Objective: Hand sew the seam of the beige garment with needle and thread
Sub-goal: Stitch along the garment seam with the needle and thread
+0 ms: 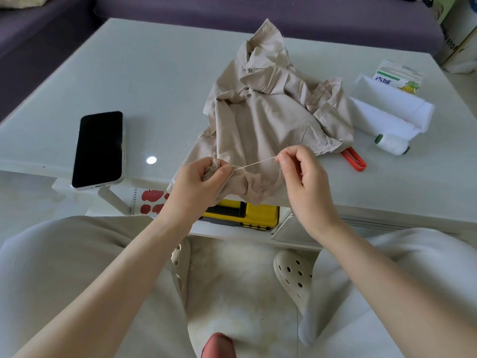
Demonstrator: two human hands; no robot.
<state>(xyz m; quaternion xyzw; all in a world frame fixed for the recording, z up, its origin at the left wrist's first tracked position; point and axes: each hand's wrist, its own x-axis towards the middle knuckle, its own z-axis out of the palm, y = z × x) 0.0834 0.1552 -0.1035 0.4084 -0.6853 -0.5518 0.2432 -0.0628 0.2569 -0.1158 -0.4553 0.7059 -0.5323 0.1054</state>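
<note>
White table: left hand pinches garment; right hand fingers pinch thread.

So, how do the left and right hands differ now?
The left hand pinches the beige garment's bunched edge; the right hand pinches only the thread. The left hand's grip is where the thread leaves the garment, the right hand's at its other end. Shared: the thread runs taut between them.

A white table with a glossy top fills the middle of the view, and a small round glare of light sits near its front edge. The lighting is soft and even. Behind it runs a dark purple sofa. Below, a pale floor shows at left, and a fluffy white rug lies by the table's near side.
</note>
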